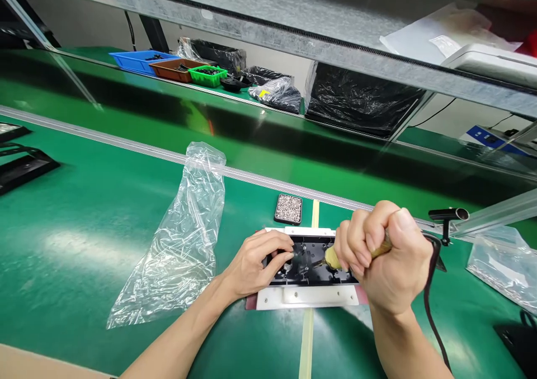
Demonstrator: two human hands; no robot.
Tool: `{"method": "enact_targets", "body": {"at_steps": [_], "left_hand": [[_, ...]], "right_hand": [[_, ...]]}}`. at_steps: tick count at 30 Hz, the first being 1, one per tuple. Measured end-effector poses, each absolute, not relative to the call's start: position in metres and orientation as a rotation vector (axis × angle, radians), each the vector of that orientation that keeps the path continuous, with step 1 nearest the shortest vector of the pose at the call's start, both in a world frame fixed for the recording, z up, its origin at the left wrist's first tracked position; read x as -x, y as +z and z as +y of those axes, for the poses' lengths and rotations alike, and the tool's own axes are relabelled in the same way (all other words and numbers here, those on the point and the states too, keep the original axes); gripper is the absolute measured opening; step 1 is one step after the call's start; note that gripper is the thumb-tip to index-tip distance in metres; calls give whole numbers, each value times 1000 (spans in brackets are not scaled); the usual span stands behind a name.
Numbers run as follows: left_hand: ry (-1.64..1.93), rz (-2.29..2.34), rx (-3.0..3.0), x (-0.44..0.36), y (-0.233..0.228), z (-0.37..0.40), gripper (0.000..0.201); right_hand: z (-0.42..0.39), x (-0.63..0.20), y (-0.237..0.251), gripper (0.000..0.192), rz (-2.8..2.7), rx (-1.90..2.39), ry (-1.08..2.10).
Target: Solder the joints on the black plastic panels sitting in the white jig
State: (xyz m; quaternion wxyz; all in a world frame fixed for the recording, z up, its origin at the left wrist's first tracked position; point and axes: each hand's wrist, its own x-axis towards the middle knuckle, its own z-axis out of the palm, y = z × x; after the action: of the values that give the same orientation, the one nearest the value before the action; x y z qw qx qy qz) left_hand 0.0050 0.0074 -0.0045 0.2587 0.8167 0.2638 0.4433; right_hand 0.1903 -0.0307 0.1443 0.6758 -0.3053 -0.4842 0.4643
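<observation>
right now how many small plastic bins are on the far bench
3, side by side at the far left: a blue bin, a brown bin, a green bin. The black bags may hide more.

My right hand (384,256) hides most of the soldering iron's (335,257) handle; its tip is too small to make out. At the frame's lower right, its cord (430,301) is cut off behind my arm.
</observation>
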Motion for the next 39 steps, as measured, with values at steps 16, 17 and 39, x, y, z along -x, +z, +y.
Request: {"method": "enact_targets", "body": {"at_steps": [16, 17, 39], "left_hand": [[1237, 680, -2189, -15, 15, 4, 9], [1234, 681, -2191, -15, 15, 4, 9], [1238, 697, -2202, -17, 11, 5, 9]], "right_hand": [[-26, -192, 135, 40, -1146, 715, 1125], [-26, -192, 134, 40, -1147, 715, 1124], [-25, -191, 121, 41, -1183, 691, 1111]]}}
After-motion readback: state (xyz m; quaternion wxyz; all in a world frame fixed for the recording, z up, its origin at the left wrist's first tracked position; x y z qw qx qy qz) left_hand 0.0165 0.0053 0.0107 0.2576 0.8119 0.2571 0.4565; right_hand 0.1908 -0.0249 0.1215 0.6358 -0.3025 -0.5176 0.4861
